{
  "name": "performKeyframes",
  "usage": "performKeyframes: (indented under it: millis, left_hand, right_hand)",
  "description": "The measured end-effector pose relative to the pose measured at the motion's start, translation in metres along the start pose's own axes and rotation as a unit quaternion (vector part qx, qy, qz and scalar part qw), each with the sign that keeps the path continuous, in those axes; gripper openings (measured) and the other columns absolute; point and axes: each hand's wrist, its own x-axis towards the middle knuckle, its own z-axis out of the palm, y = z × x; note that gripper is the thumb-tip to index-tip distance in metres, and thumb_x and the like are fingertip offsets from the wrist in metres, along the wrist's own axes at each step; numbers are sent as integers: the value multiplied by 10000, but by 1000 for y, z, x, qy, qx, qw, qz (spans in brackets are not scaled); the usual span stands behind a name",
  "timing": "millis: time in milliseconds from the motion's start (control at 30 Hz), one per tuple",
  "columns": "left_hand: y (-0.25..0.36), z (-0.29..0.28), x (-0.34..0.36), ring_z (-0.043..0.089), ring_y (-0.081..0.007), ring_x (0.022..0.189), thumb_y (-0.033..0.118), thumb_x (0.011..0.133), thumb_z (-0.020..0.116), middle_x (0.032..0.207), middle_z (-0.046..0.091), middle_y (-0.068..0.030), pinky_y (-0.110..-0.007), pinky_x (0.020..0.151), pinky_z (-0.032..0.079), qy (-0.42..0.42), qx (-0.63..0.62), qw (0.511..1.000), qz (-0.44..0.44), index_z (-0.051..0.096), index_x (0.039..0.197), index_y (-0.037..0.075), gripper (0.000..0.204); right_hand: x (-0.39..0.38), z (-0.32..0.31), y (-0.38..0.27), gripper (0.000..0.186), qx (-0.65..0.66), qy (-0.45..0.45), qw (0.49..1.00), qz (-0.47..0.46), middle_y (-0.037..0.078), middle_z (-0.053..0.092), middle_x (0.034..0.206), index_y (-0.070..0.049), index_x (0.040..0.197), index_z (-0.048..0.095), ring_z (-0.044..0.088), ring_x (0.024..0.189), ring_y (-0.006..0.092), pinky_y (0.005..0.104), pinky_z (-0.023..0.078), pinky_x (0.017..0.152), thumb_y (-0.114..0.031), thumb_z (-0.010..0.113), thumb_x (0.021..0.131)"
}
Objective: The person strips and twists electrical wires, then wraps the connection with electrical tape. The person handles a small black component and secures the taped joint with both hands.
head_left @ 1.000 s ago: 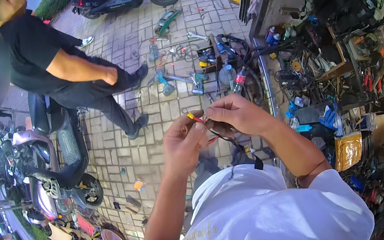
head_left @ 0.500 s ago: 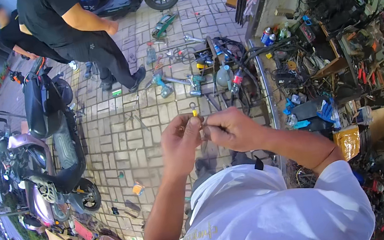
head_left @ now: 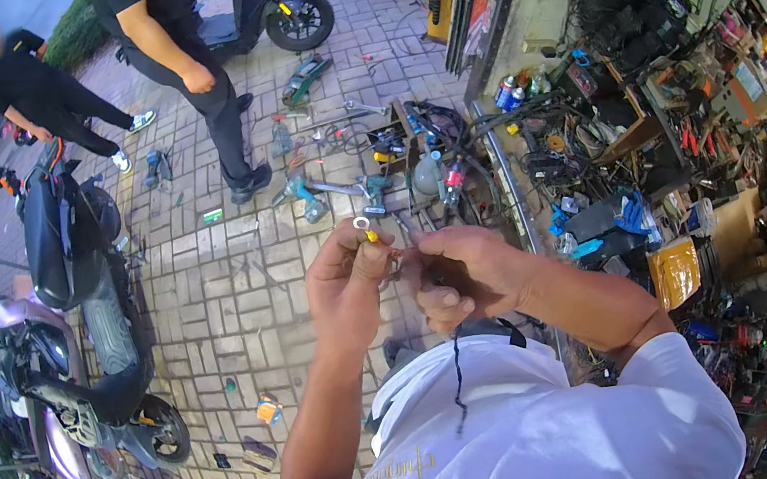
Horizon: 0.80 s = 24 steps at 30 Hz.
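Between its thumb and fingers, my left hand pinches a ring terminal with a yellow sleeve and a metal ring that points up and away from me. Close beside it on the right, my right hand is closed, with a thin dark wire hanging below its curled fingers over my white shirt. Reddish, copper-like strands show where the fingertips of both hands nearly meet. Whether the strands enter the terminal's sleeve is hidden by my fingers.
Cordless drills, an open toolbox and wrenches lie on the brick paving ahead. A scooter stands at left. Two people in black stand beyond. Cluttered shelves with parts and cables fill the right side.
Both hands have shifted slightly left in view and the terminal's ring has tilted left. The dark wire now hangs visibly below my right hand. Farther off, the two people stand apart.
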Motion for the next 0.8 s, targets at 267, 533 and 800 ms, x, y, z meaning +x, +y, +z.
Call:
performKeyframes:
  millis: [267,533,800]
  left_hand:
    - [12,-7,0,459,-75,708,159,916,630,893,536,-26,-201,585,358,-56,73,991,92,576,914,24,145]
    - [28,5,-5,359,-37,576,161,949,584,765,526,8,-203,509,273,34,14,997,-72,564,953,10,153]
    - [17,-6,7,441,-90,803,189,925,618,942,493,-34,-216,686,378,-40,86,990,104,556,952,35,168]
  right_hand:
    - [14,19,19,239,-51,29,993,-104,-31,385,583,-65,731,505,344,463,103,286,324,489,-202,508,927]
    - [9,26,-20,105,-792,54,388,-468,104,538,673,-33,820,567,571,631,303,391,467,599,-104,645,820]
    - [16,15,3,389,26,-77,997,13,-7,397,570,-54,796,585,327,473,119,285,309,515,-373,440,966]
